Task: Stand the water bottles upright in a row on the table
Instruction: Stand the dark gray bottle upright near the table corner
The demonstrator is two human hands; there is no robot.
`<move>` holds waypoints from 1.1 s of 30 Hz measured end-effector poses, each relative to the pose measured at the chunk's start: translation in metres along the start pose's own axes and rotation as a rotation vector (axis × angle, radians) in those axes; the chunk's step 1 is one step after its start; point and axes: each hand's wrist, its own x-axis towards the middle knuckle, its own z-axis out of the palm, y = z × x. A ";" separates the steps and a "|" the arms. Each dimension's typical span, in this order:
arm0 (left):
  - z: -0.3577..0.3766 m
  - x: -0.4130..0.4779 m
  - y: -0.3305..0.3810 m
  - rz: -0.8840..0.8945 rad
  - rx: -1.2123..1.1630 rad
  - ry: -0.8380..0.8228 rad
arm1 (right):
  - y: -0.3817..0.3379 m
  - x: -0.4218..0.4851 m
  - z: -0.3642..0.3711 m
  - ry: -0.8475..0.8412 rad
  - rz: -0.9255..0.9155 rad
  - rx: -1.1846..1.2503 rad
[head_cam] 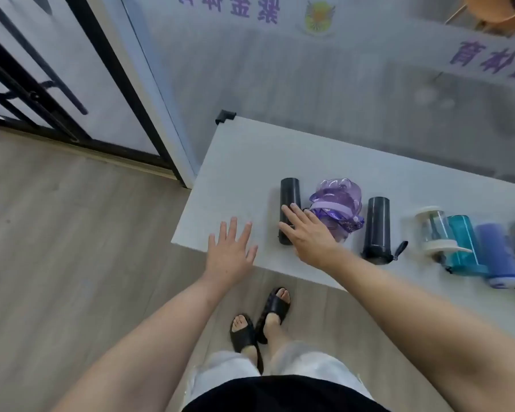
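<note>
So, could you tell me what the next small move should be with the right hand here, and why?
Probably close the right hand around the leftmost black bottle and tip it upright. That bottle lies on its side at the left end of the white table, and the open fingers already rest across it. The left hand hovers open over the table edge, holding nothing, so it could steady the base.

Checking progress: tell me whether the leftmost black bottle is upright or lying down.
Lying down. The leftmost black bottle shows its full side along the table, right hand resting on it.

Wood-look floor (57,233), black sandals (259,322), frosted glass wall (280,84).
</note>
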 end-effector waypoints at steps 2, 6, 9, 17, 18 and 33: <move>0.000 0.014 -0.004 -0.016 0.000 -0.038 | 0.009 0.013 0.002 -0.084 -0.045 -0.052; 0.002 0.041 -0.012 -0.054 0.004 -0.085 | 0.023 0.040 0.010 -0.191 -0.178 -0.129; 0.003 0.056 -0.018 -0.094 -0.022 -0.123 | 0.031 0.058 0.015 -0.211 -0.243 -0.148; -0.005 0.090 -0.030 -0.161 -0.068 -0.148 | 0.059 0.104 0.000 -0.175 -0.368 -0.101; -0.007 0.094 -0.031 -0.170 -0.076 -0.157 | 0.065 0.108 -0.003 -0.155 -0.363 -0.043; -0.036 0.179 -0.012 -0.129 -0.095 -0.132 | 0.153 0.170 -0.071 0.220 0.310 1.384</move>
